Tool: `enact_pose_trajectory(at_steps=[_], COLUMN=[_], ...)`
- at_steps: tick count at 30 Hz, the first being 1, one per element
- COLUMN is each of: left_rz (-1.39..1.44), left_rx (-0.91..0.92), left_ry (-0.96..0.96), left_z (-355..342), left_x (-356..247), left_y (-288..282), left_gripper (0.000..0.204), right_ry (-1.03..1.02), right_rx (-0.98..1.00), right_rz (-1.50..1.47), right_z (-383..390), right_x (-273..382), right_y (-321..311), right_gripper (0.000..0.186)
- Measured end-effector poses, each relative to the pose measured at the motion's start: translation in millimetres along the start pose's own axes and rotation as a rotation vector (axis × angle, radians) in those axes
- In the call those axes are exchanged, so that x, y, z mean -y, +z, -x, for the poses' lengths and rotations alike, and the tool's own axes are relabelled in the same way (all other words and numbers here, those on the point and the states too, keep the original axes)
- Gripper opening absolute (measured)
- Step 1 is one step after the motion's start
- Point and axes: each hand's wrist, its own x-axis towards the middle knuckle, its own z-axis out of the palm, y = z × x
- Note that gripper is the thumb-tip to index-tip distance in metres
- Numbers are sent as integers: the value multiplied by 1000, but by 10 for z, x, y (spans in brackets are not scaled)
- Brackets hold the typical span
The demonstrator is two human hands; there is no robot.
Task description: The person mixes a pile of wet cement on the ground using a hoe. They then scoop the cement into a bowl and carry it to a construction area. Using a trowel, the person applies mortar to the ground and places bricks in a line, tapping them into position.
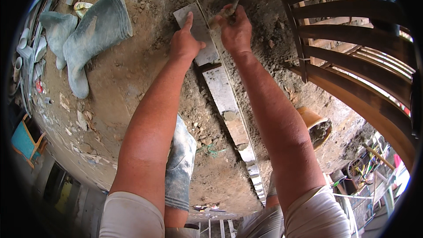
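A row of pale grey blocks (221,89) runs along the ground between my arms, with a taut string (198,1) along its right side. My left hand (187,41) rests on the far block (206,54), its index finger stretched out along the top and its thumb spread. Just right of the string, my right hand (236,31) is closed around the handle of what looks like a trowel (229,11). A broad dark blur beyond that hand seems to be its blade. Mortar patches (230,116) show between some nearer blocks.
Dusty rubber boots (94,31) lie at the far left. Dark slatted wooden furniture (352,31) stands close on the right. An orange-brown container (318,125) lies beside my right forearm. Loose soil surrounds the row, and a teal-and-wood object (27,139) is at the left edge.
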Motion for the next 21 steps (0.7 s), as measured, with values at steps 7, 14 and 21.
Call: enact_pose_trajectory(at_steps=[7, 14, 21], left_rz=[-29, -5, -1], left_rx=[-20, -34, -40], left_ry=[-2, 4, -11], left_z=[-14, -1, 8], left_x=[-60, -71, -57], left_y=[24, 22, 37], left_gripper=[102, 101, 101], right_ry=[-16, -47, -17], right_rx=[-3, -29, 16], right_rz=[-77, 65, -5], right_z=[-24, -52, 17], right_x=[-110, -154, -130], right_y=[33, 68, 4], right_gripper=[26, 21, 21])
